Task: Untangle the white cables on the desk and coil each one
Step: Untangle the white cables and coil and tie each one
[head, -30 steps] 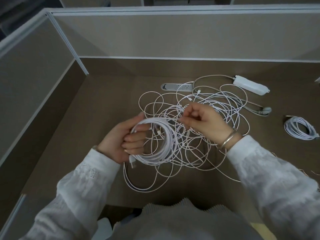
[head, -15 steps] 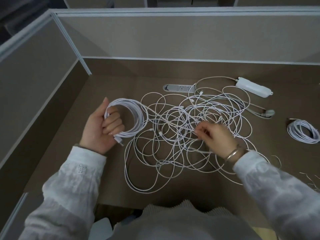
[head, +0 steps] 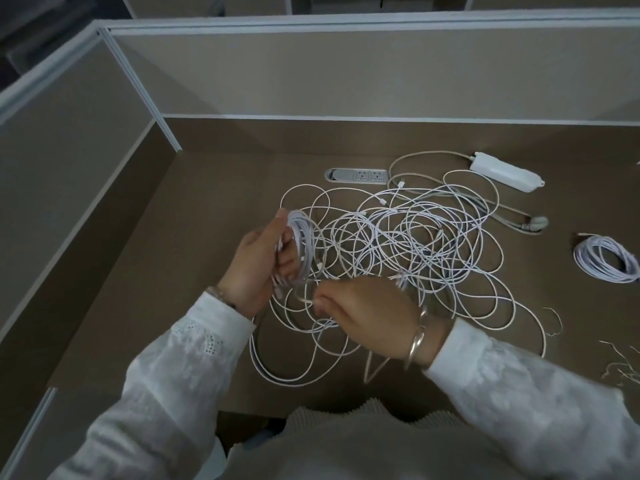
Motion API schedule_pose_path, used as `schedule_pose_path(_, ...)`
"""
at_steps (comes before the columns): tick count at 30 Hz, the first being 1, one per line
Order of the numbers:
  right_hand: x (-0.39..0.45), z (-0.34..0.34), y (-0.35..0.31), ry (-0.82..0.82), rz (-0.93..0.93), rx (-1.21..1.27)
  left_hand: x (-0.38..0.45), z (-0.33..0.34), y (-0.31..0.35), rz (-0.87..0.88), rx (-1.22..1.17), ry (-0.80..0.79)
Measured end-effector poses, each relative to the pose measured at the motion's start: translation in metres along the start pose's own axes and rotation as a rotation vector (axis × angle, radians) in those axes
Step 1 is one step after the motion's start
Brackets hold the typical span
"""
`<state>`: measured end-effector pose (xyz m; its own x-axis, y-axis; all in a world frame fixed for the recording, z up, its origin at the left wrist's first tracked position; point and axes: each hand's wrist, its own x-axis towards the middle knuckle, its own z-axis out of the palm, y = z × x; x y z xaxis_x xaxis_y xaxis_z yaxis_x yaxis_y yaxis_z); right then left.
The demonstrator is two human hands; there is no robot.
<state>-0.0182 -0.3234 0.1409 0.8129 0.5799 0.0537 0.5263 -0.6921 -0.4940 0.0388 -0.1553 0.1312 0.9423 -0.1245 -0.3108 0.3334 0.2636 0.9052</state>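
Two hands are at work over the brown desk [head: 214, 237], described from left to right; the left hand [head: 258, 268] is curled round a partly wound coil [head: 302, 244], held upright above the desk just left of the tangle, apparently so that further turns can be laid onto it; just right of it and nearer, the right hand [head: 363, 308] is closed in a pinch on a single strand [head: 304, 299] that runs towards the coil, presumably to feed the free length in under light tension; a bangle [head: 417, 341] is worn on that wrist. Behind and right of both hands the tangle of white cables [head: 415, 244] is spread loose on the desk, with long loops trailing towards the near edge; much of it is judged not yet sorted. A socket strip [head: 356, 175] is set into the desk at the far side; further right a white adapter [head: 504, 172] lies with its thicker grey lead [head: 512, 216] curving beside the tangle. At the far right a finished coil [head: 604, 259] rests well apart from the pile, probably set aside there to stay clear of it; some thin twist ties [head: 620, 365] lie near the right edge, seemingly kept for binding.
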Motion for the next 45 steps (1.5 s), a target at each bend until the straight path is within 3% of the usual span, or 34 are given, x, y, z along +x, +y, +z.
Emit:
schedule_pose_path(6,0.011,-0.017,0.004,0.058,0.031,0.169,-0.016,0.015,-0.001,-0.056,0.276,-0.038)
schedule_pose_path(11,0.014,-0.020,0.016,0.157,0.068,0.270,-0.029,0.024,-0.002,-0.198,0.467,-0.266)
schedule_pose_path(18,0.011,-0.031,0.044,0.148,0.183,0.497,-0.022,0.001,0.006,-0.566,0.211,-0.609)
schedule_pose_path(26,-0.012,-0.033,0.104,0.257,0.328,0.847,-0.005,-0.056,0.024,-0.578,-0.533,-0.855)
schedule_pose_path(32,-0.028,0.000,0.122,0.332,0.417,0.816,0.003,-0.074,0.021,-0.426,-0.784,-0.747)
schedule_pose_path(35,-0.032,0.017,0.115,0.402,0.442,0.445,0.008,-0.071,0.018,-0.355,-0.782,-0.655)
schedule_pose_path(37,-0.034,0.021,0.098,0.373,0.383,0.100,0.006,-0.060,0.018,-0.250,-0.658,-0.446)
schedule_pose_path(40,-0.030,0.016,0.058,0.200,0.272,-0.119,0.001,-0.038,0.022,-0.086,-0.400,-0.123)
schedule_pose_path(42,-0.024,0.010,0.035,0.112,0.211,-0.156,0.002,-0.026,0.019,-0.039,-0.293,-0.048)
schedule_pose_path(45,-0.015,0.002,0.010,0.121,0.107,-0.151,-0.001,-0.015,0.013,0.036,-0.087,0.024)
